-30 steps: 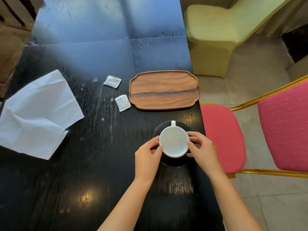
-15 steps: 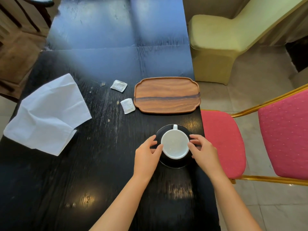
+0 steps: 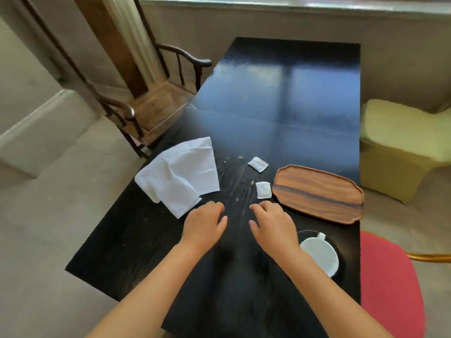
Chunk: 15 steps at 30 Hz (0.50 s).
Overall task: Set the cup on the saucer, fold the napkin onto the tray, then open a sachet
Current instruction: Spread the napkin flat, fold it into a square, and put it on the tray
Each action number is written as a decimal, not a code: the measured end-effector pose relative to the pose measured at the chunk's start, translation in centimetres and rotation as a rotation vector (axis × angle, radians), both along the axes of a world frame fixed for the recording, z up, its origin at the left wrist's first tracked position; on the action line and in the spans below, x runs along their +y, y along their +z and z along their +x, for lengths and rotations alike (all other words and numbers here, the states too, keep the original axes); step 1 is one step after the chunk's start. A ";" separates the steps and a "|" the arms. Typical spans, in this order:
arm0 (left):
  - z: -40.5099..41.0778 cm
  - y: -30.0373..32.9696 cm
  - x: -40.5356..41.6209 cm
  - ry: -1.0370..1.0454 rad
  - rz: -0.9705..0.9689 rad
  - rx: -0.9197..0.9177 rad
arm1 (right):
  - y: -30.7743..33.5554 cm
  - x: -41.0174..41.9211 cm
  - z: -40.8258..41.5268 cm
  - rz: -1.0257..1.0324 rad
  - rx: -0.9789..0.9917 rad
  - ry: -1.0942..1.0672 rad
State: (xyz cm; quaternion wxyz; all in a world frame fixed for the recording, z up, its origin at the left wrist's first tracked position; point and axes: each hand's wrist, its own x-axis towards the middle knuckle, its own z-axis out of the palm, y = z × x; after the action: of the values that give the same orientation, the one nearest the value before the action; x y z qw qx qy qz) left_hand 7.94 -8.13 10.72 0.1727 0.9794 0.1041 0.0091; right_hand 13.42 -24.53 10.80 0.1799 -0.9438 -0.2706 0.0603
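The white cup [image 3: 321, 253] stands on the black saucer [image 3: 340, 250] at the table's right edge, partly behind my right forearm. A crumpled white napkin [image 3: 181, 173] lies on the black table to the left. The wooden tray [image 3: 317, 192] sits bare at the right. Two small white sachets lie left of the tray: a near sachet [image 3: 263, 189] and a far sachet [image 3: 258, 164]. My left hand [image 3: 203, 224] hovers palm down just right of the napkin's near corner. My right hand [image 3: 273, 222] hovers below the near sachet. Both hands hold nothing.
A dark wooden armchair [image 3: 156, 93] stands at the table's left side. A yellow-green chair [image 3: 402, 142] is at the right, and a red seat cushion [image 3: 390, 276] sits at the near right corner. The far half of the table [image 3: 280, 106] reflects window light.
Both hands have let go of the cup and moved left and forward, over the table's middle. The camera has swung left and up, so the cup and saucer now sit at lower right.
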 end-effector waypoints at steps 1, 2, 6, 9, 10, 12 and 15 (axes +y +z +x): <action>-0.6 0.0 1.7 0.022 0.023 -0.006 | 0.0 1.6 0.0 -0.013 -0.009 0.038; -1.2 -0.1 3.4 0.041 0.041 -0.009 | -0.1 3.2 -0.1 -0.031 -0.014 0.070; -2.8 -1.4 9.9 0.089 0.092 0.018 | -1.2 9.2 -0.1 -0.110 -0.008 0.142; -3.1 -3.1 14.8 0.073 0.144 0.050 | -2.4 13.5 -0.1 -0.200 0.026 0.155; -3.0 -3.8 16.3 0.056 0.161 0.060 | -2.9 14.9 0.0 -0.223 0.037 0.149; -2.4 -4.8 19.3 0.005 0.202 0.109 | -3.9 17.7 0.2 -0.243 0.061 0.137; -0.9 -6.3 23.3 -0.159 0.230 0.271 | -5.6 21.7 0.6 -0.248 0.058 0.173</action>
State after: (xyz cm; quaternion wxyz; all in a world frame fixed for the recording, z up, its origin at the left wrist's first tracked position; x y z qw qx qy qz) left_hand 7.01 15.16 4.44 0.0443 0.9901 0.0469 -0.1247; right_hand 13.99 -2.80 5.18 0.0637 -0.9298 -0.3361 0.1360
